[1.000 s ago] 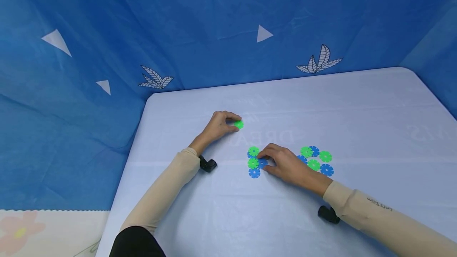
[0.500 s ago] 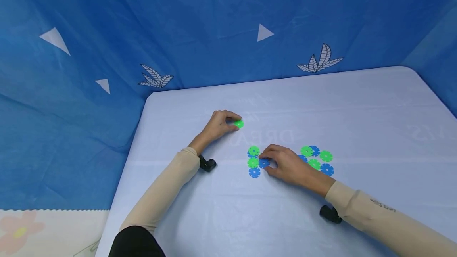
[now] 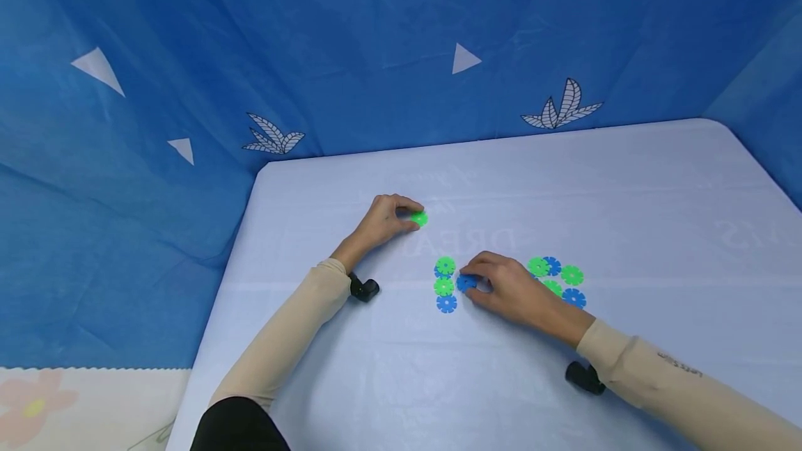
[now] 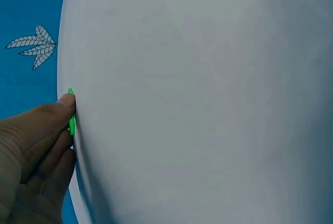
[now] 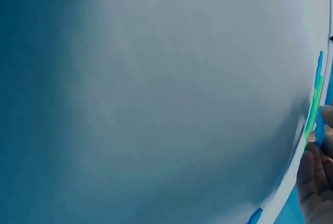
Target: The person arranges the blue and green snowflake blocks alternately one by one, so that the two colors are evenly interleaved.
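My left hand (image 3: 383,220) pinches a green notched plastic disc (image 3: 420,218) between thumb and fingers, over the far part of the table; in the left wrist view the green disc (image 4: 72,125) shows edge-on at the thumb tip. With thumb and fingers my right hand (image 3: 509,289) grips a blue notched disc (image 3: 466,283), just right of a short column of discs. That column has a green disc (image 3: 445,265) over a blue one, a second green disc (image 3: 444,287), and a blue disc (image 3: 447,303) nearest me. The right wrist view shows the held blue disc (image 5: 320,128) edge-on.
Right of my right hand lies a loose group of blue and green discs, among them a green disc (image 3: 572,275) and a blue disc (image 3: 574,297). A white cloth (image 3: 388,381) covers the table, with a blue printed curtain (image 3: 376,54) behind it.
My right hand has drawn slightly right, carrying the blue disc away from the column, so a gap now shows between them. The left hand has stayed in place with its green disc.
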Demonstrator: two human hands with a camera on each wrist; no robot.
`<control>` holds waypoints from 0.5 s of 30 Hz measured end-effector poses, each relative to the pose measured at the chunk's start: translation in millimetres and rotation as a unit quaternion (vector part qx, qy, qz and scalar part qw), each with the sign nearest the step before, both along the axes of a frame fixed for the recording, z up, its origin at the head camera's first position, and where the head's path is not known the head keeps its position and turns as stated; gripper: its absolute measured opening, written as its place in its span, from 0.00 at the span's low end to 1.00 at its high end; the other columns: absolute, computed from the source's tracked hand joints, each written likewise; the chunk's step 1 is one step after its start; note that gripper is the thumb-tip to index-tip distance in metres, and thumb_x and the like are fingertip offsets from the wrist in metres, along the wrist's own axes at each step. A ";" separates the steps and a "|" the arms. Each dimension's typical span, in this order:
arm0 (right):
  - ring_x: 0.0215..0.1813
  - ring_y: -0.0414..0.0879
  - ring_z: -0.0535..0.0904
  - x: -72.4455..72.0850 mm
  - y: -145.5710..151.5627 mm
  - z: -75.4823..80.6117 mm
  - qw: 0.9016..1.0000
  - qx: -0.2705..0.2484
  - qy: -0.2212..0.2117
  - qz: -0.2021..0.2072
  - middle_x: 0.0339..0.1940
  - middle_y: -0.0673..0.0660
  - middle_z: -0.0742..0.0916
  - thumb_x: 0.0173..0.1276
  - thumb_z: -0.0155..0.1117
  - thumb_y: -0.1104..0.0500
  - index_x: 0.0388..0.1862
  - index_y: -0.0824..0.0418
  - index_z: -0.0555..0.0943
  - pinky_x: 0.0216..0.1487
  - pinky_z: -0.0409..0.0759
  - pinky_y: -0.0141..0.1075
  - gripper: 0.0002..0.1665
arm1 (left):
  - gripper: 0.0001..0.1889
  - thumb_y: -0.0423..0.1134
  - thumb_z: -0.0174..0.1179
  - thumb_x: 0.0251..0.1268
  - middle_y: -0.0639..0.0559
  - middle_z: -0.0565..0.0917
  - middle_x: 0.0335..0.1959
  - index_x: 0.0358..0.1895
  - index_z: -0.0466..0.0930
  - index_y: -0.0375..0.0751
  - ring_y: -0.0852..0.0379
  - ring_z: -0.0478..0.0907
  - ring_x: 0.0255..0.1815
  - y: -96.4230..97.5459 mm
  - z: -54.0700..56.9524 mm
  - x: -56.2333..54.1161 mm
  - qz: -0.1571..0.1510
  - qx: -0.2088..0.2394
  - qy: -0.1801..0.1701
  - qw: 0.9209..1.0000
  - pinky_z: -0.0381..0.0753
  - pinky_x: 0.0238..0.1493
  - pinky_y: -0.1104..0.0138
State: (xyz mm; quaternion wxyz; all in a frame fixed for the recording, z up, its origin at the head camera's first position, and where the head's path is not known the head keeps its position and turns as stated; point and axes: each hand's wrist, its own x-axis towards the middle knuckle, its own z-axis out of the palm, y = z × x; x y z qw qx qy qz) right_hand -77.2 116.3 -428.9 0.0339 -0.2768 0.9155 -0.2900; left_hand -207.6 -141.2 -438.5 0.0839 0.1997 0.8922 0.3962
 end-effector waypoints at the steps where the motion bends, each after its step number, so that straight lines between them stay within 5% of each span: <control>1: 0.46 0.45 0.82 -1.1 0.5 1.0 1.000 -0.007 0.003 -0.003 0.47 0.52 0.85 0.59 0.74 0.60 0.50 0.62 0.86 0.49 0.82 0.42 0.19 | 0.18 0.31 0.74 0.53 0.49 0.86 0.49 0.49 0.87 0.40 0.55 0.80 0.54 0.1 -0.1 -0.2 0.000 -0.001 0.000 1.000 0.76 0.57 0.65; 15: 0.40 0.45 0.79 -31.5 -8.0 12.0 0.998 -0.054 0.004 -0.030 0.48 0.56 0.84 0.62 0.72 0.60 0.53 0.66 0.84 0.42 0.82 0.39 0.20 | 0.16 0.32 0.73 0.54 0.49 0.86 0.48 0.49 0.87 0.40 0.55 0.80 0.54 0.7 3.1 0.8 -0.005 -0.007 0.000 1.000 0.76 0.57 0.64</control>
